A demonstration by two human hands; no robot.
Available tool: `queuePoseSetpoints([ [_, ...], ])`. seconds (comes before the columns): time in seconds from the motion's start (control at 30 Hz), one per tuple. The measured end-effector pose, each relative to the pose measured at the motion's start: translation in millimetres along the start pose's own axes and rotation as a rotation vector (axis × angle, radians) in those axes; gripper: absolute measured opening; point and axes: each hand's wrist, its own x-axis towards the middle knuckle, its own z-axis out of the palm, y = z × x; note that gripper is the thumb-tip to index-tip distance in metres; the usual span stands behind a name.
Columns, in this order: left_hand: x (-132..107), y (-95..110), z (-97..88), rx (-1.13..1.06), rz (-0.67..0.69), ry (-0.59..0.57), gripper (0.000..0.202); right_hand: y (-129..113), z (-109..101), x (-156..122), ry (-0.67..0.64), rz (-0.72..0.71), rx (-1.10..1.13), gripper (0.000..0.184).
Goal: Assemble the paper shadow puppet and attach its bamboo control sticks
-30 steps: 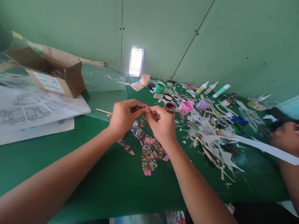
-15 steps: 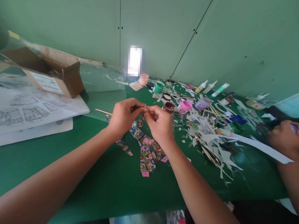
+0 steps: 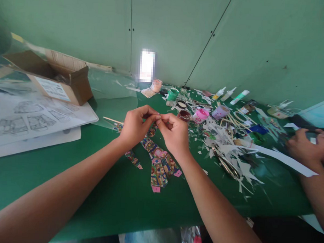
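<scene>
My left hand [image 3: 137, 124] and my right hand [image 3: 175, 131] meet fingertip to fingertip above the green table. Both are closed in a pinch; whatever lies between the fingertips is too small or hidden to name. Below them lie several patterned, multicoloured paper cut-outs [image 3: 158, 171] with pink tips, one forked like a tail. A smaller patterned strip [image 3: 134, 159] rests to the left, partly covered by my left wrist. A thin wooden stick [image 3: 111, 120] pokes out to the left of my left hand.
An open cardboard box [image 3: 59, 80] stands on printed drawing sheets [image 3: 42, 121] at left. Paint jars, among them a pink jar [image 3: 200, 116], stand behind my hands. White paper scraps [image 3: 225, 138] and metal scissors [image 3: 225, 162] lie at right, near another person's hands [image 3: 310, 144] holding a phone.
My hands keep nearly the same pose, fingertips together. The view has shifted very slightly. At the right, the other person's hands have turned, and the phone shows more.
</scene>
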Motion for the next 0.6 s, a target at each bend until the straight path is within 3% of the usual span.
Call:
queuePoseSetpoints([
  [0.23, -2.2, -1.4, -1.1, -0.049, 0.052, 0.045, 0.023, -3.4, -1.2, -0.2, 0.045, -0.036, 0.003, 0.012],
  [0.37, -3.3, 0.5, -1.2, -0.026, 0.088, 0.034, 0.018, -3.6, -2.0, -0.2, 0.036, -0.044, 0.009, 0.011],
  [0.6, -5.4, 2.6, 2.0, -0.125, 0.003, 0.068, 0.02, -3.2, -1.5, -1.8, 0.049, -0.117, -0.046, 0.011],
])
